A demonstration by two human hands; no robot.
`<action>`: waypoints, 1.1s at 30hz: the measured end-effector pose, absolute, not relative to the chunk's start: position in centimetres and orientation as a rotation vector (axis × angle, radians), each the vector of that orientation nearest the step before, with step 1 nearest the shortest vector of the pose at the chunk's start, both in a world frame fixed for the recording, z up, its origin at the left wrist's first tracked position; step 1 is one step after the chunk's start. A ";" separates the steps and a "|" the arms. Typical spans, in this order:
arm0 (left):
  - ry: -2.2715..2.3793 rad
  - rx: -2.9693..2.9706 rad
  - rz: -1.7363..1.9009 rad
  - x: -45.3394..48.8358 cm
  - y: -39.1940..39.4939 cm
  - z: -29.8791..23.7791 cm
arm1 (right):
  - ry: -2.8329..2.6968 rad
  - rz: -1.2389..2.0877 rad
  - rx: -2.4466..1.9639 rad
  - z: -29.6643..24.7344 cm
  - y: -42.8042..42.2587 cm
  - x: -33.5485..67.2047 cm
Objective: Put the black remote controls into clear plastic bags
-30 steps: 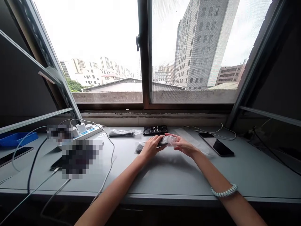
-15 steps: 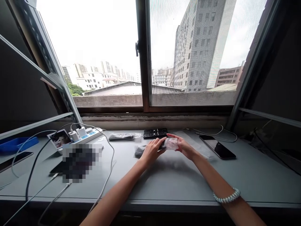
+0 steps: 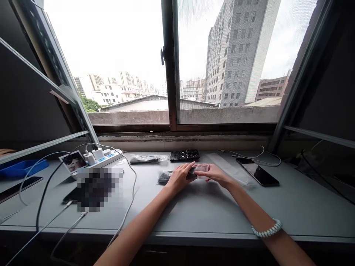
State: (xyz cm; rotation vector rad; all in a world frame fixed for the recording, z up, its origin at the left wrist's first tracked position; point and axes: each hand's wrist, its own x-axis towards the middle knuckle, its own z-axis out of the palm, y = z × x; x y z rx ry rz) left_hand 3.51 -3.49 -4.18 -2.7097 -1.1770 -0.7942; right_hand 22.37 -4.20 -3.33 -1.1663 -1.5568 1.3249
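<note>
A long dark object in a clear plastic bag (image 3: 164,177) lies on the desk in front of me, its middle hidden under my fingers. My left hand (image 3: 181,176) is laid over it, with the fingers wrapped across its top. My right hand (image 3: 217,174) pinches the loose plastic at the bag's right end between thumb and fingers. Just behind the hands sit black remote controls (image 3: 184,155), side by side. A second bagged dark object (image 3: 148,159) lies to their left. A flat clear plastic sleeve (image 3: 231,170) is spread behind my right hand.
A black phone (image 3: 257,172) and a white cable lie at the right. On the left are a power strip (image 3: 107,159) with chargers, a photo (image 3: 72,162), a blurred-out dark device (image 3: 94,190), another phone (image 3: 20,189), a blue tray (image 3: 23,168) and looping cables. The window stands behind.
My right hand has turned and lowered, and its raised fingers have come down onto the plastic end, which is now flatter. My left hand stays over the bagged object.
</note>
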 end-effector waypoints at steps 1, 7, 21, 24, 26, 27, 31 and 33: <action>-1.179 -2.713 -0.788 3.5 -3.5 -4.2 | -1.572 1.317 -1.164 -3.6 -4.1 22.4; -1.181 -2.719 -0.753 3.7 -3.4 -4.1 | -1.583 1.280 -1.080 -4.4 -3.3 22.5; -1.245 -2.681 -0.717 3.5 -3.1 -4.0 | -1.420 1.088 -1.060 -4.3 -2.9 22.1; -1.253 -2.692 -0.671 3.5 -3.2 -3.9 | -1.432 1.081 -1.081 -4.3 -2.9 22.3; -1.262 -2.708 -0.672 3.4 -3.4 -3.8 | -1.437 1.082 -1.108 -4.3 -2.9 22.3; -1.258 -2.723 -0.677 3.3 -3.6 -3.7 | -1.436 1.084 -1.121 -4.4 -3.0 22.3; -1.202 -2.823 -0.655 3.1 -4.0 -3.3 | -1.457 1.097 -1.149 -4.6 -3.3 22.2; -1.210 -2.848 -0.619 3.0 -4.1 -3.2 | -1.487 1.100 -1.151 -4.6 -3.4 22.2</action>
